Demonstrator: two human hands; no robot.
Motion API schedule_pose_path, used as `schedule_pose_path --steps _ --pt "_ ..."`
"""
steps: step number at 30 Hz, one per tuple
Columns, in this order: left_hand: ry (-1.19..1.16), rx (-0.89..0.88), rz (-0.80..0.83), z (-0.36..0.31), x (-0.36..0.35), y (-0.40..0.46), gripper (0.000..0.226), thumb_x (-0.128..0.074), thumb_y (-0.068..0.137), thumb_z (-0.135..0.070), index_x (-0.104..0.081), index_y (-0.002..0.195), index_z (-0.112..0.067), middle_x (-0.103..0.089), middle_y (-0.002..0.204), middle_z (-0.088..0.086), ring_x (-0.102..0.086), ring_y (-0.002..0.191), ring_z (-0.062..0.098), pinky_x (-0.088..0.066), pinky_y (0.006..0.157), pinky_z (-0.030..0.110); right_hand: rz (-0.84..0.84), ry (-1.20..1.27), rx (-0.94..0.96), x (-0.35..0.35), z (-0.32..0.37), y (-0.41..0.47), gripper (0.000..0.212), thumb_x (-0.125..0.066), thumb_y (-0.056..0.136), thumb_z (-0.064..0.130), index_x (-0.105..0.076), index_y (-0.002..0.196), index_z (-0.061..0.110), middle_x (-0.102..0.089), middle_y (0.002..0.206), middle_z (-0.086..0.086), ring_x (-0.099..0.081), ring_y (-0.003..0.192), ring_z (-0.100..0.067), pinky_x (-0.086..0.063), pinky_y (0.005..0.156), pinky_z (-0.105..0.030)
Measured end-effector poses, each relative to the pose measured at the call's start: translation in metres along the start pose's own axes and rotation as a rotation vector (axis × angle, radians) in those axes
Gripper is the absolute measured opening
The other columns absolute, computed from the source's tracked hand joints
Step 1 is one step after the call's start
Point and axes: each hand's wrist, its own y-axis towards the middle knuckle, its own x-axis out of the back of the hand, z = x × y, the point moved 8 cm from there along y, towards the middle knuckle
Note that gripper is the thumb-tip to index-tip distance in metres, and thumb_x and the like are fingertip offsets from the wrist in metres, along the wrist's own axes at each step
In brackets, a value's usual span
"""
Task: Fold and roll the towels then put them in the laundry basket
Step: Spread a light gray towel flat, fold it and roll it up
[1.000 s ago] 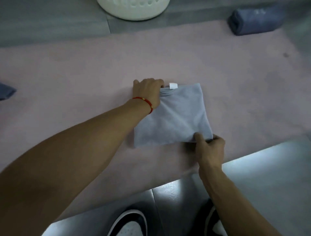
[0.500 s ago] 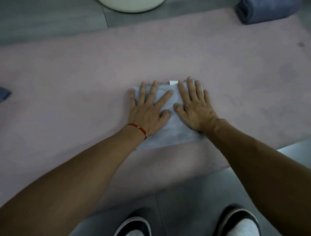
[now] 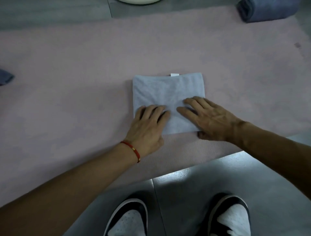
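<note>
A folded pale towel [image 3: 168, 99] lay flat near the front edge of a pink mat [image 3: 84, 67] on the floor, its white tag [image 3: 174, 75] showing at the far edge. Left hand [image 3: 148, 128] rested on the towel's near left corner, fingers fairly straight and pressing, grasping nothing. Right hand [image 3: 208, 121] lay on the near right corner, fingers spread flat, likewise released; its thumb looked tucked at the towel's near edge, though whether it was under the cloth could not be told. A red cord [image 3: 133, 150] sat on the left wrist. A rolled blue towel [image 3: 267, 9] lay at the mat's far right corner, well apart from the hands. The rim of a white basket [image 3: 139, 1] showed at the top edge, beyond the mat. A scrap of blue cloth [image 3: 5, 77] showed at the left edge. Shoes [image 3: 131, 219] stood on the grey floor below. Judgement: folding looked finished, flattening in hand, rolling not yet begun. Next move would call for both hands to catch the near edge and turn it tightly away, keeping the sides even.
</note>
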Motion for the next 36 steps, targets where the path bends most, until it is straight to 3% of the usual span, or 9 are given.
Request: schedule_pose_path --steps 4,6,12,16,19,23,29,32,36 --pt "0.018 0.007 -0.059 0.002 0.015 0.004 0.058 -0.031 0.08 -0.009 -0.052 0.134 -0.01 -0.051 0.136 0.013 -0.049 0.123 0.034 -0.043 0.098 0.049 -0.122 0.22 -0.07 0.021 -0.014 -0.001 0.06 -0.073 0.077 0.021 -0.057 0.134 0.014 -0.058 0.132 -0.012 -0.059 0.116 -0.032 -0.059 0.082 -0.045" --pt "-0.109 0.089 -0.055 0.025 0.025 0.004 0.046 -0.048 0.081 -0.003 -0.056 0.126 -0.012 -0.058 0.124 0.009 -0.055 0.114 0.032 -0.047 0.088 0.043 -0.171 0.434 -0.144 0.027 -0.031 -0.005 0.047 -0.067 0.083 0.025 -0.064 0.128 0.013 -0.069 0.12 -0.008 -0.067 0.104 -0.029 -0.058 0.087 -0.042" --pt "-0.588 0.129 0.029 0.069 0.05 -0.022 0.034 -0.049 0.071 -0.048 -0.06 0.083 -0.019 -0.065 0.07 -0.004 -0.062 0.064 0.016 -0.049 0.059 0.035 -0.028 0.784 -0.307 0.021 -0.025 -0.031 0.061 -0.051 0.07 0.055 -0.074 0.114 0.02 -0.075 0.092 0.007 -0.068 0.076 -0.007 -0.057 0.075 -0.029" --pt "-0.879 0.364 -0.034 0.082 0.028 -0.043 0.033 -0.051 0.071 -0.048 -0.066 0.087 -0.022 -0.067 0.076 -0.007 -0.062 0.069 0.009 -0.05 0.062 0.029 -0.083 1.018 -0.432 0.009 -0.026 -0.038 0.023 -0.068 0.082 0.024 -0.077 0.103 0.022 -0.075 0.087 0.002 -0.069 0.078 -0.014 -0.058 0.071 -0.036" --pt "-1.067 0.628 -0.202 0.102 0.01 -0.039 0.033 -0.061 0.08 -0.048 -0.069 0.103 -0.027 -0.072 0.094 -0.01 -0.068 0.089 0.011 -0.057 0.077 0.034 -0.257 1.183 -0.603 0.011 -0.047 -0.035 0.016 -0.065 0.086 0.03 -0.071 0.099 0.022 -0.072 0.091 0.001 -0.069 0.085 -0.019 -0.056 0.069 -0.036" --pt "-0.884 0.769 -0.289 0.106 0.011 -0.031 0.023 -0.063 0.092 -0.039 -0.063 0.099 -0.017 -0.066 0.094 -0.002 -0.061 0.083 0.012 -0.046 0.068 0.026 -0.426 0.915 -0.819 0.012 -0.059 -0.025 0.037 -0.061 0.094 0.051 -0.065 0.102 0.015 -0.069 0.09 0.004 -0.066 0.077 -0.012 -0.046 0.062 -0.02" --pt "-0.794 0.837 -0.309 0.113 0.01 -0.025 0.027 -0.066 0.091 -0.038 -0.061 0.102 -0.013 -0.065 0.098 -0.003 -0.062 0.091 0.015 -0.049 0.076 0.028 -0.444 0.446 -1.031 0.013 -0.049 -0.008 0.053 -0.05 0.098 0.054 -0.055 0.119 0.006 -0.068 0.102 -0.016 -0.067 0.087 -0.037 -0.045 0.068 -0.036" --pt "-0.796 0.848 -0.309 0.116 0.013 -0.023 0.035 -0.069 0.091 -0.037 -0.058 0.113 -0.012 -0.064 0.1 -0.003 -0.061 0.091 0.014 -0.048 0.077 0.026 -0.58 0.286 -0.928 0.039 -0.036 -0.004 0.048 -0.045 0.099 0.046 -0.05 0.135 0.013 -0.058 0.126 -0.013 -0.059 0.107 -0.033 -0.051 0.082 -0.046" --pt "-0.767 0.889 -0.244 0.121 0.015 -0.02 0.034 -0.07 0.089 -0.037 -0.063 0.113 -0.013 -0.065 0.1 -0.003 -0.061 0.09 0.013 -0.046 0.077 0.025 -0.44 0.179 -0.643 0.034 0.006 0.031 0.056 -0.031 0.103 0.051 -0.045 0.148 0.02 -0.045 0.15 -0.01 -0.039 0.139 -0.032 -0.021 0.116 -0.06"
